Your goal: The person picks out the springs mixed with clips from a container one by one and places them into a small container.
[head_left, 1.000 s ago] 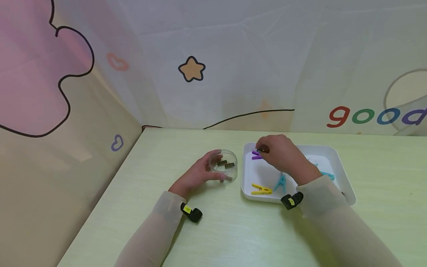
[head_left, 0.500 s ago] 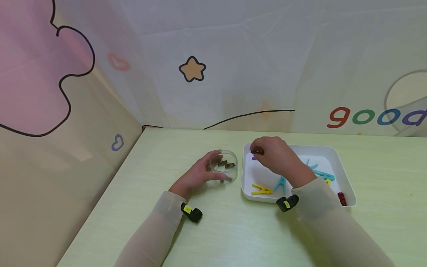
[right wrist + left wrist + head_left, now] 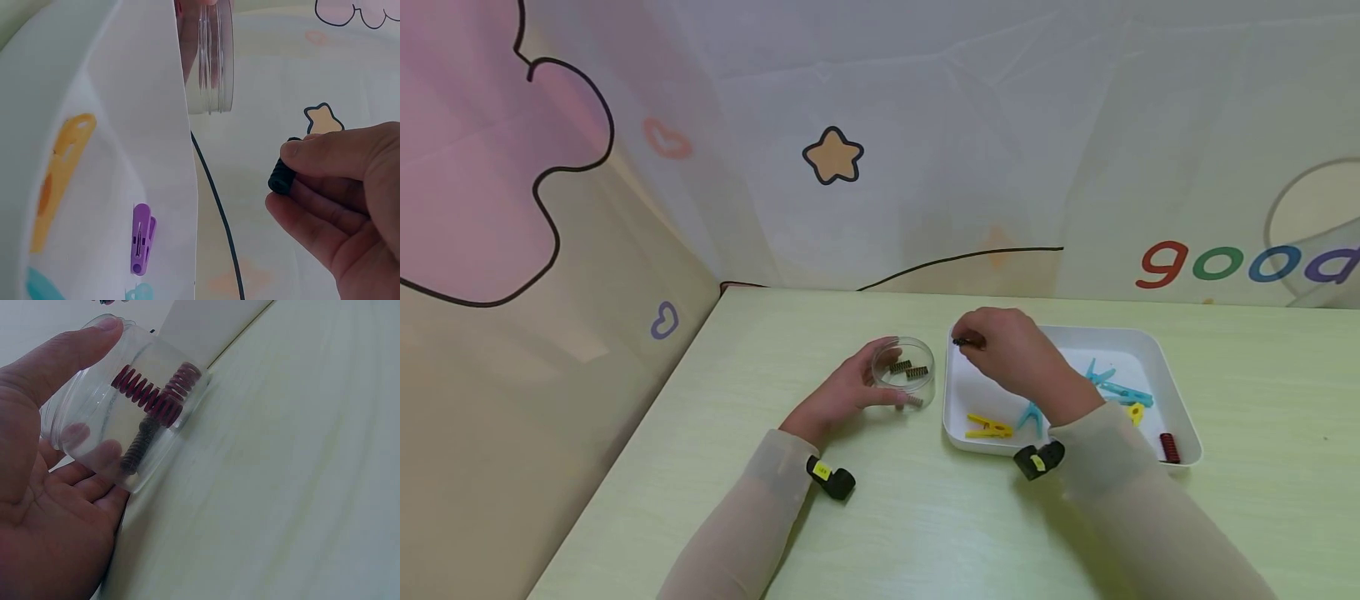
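Observation:
My left hand (image 3: 842,396) holds a clear round jar (image 3: 927,388) between thumb and fingers, on the table left of the white tray. Inside the jar lie red springs (image 3: 147,394) and a dark spring (image 3: 139,447), plain in the left wrist view. Over the tray's far left corner, my right hand (image 3: 1011,354) pinches a dark coil spring (image 3: 282,174) between thumb and fingers. A purple clothespin (image 3: 142,239) lies in the tray below that hand; in the head view the hand hides it.
The white tray (image 3: 1071,335) also holds a yellow clothespin (image 3: 990,427), light-blue clothespins (image 3: 1126,393), another yellow piece (image 3: 1136,413) and a red spring (image 3: 1169,447) in its near right corner. A printed wall covering (image 3: 925,167) stands behind the table.
My right hand has moved left with the dark spring, toward the jar, and now covers the purple clothespin. The red spring in the tray has come into view. My left hand stays still.

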{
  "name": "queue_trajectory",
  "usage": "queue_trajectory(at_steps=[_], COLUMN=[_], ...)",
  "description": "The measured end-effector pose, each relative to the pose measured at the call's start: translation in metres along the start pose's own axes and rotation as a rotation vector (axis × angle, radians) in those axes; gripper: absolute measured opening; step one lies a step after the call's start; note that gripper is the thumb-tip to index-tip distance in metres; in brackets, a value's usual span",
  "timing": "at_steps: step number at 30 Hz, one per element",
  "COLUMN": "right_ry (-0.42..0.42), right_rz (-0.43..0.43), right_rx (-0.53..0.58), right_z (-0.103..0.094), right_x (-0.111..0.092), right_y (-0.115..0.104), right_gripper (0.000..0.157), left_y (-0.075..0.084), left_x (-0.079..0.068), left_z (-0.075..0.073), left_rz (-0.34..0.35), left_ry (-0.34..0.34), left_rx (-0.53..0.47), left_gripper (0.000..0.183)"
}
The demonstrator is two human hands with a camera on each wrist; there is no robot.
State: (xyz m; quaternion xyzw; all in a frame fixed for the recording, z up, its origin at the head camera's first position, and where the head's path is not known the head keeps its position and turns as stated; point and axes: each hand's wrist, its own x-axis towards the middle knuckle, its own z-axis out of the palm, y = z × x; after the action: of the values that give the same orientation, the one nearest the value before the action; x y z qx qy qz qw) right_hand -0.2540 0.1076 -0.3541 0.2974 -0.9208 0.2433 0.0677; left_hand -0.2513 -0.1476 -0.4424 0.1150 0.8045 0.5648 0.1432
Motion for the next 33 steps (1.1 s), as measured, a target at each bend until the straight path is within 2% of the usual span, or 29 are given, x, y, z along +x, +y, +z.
queue_trajectory(at_steps=[11, 21, 33], right_ry=[0.001, 0.048, 0.022], right_rz=[-0.005, -0.06, -0.059], right_rx=[0.027, 0.057, 0.068], right_z=[0.008, 0.016, 0.023], right_x=[0.0, -0.001, 0.0], right_y=[-0.007, -0.014, -0.021], right_gripper=[0.014, 0.014, 0.017], left_y=[0.0, -0.001, -0.001], left_x=[-0.002, -0.002, 0.0], left_z=[0.0, 0.0, -0.001], left_rz=[0.008, 0.001, -0.006], left_ry=[-0.004, -0.005, -0.013], left_rx=[-0.006, -0.026, 0.014], left_gripper=[0.086, 0.084, 0.093])
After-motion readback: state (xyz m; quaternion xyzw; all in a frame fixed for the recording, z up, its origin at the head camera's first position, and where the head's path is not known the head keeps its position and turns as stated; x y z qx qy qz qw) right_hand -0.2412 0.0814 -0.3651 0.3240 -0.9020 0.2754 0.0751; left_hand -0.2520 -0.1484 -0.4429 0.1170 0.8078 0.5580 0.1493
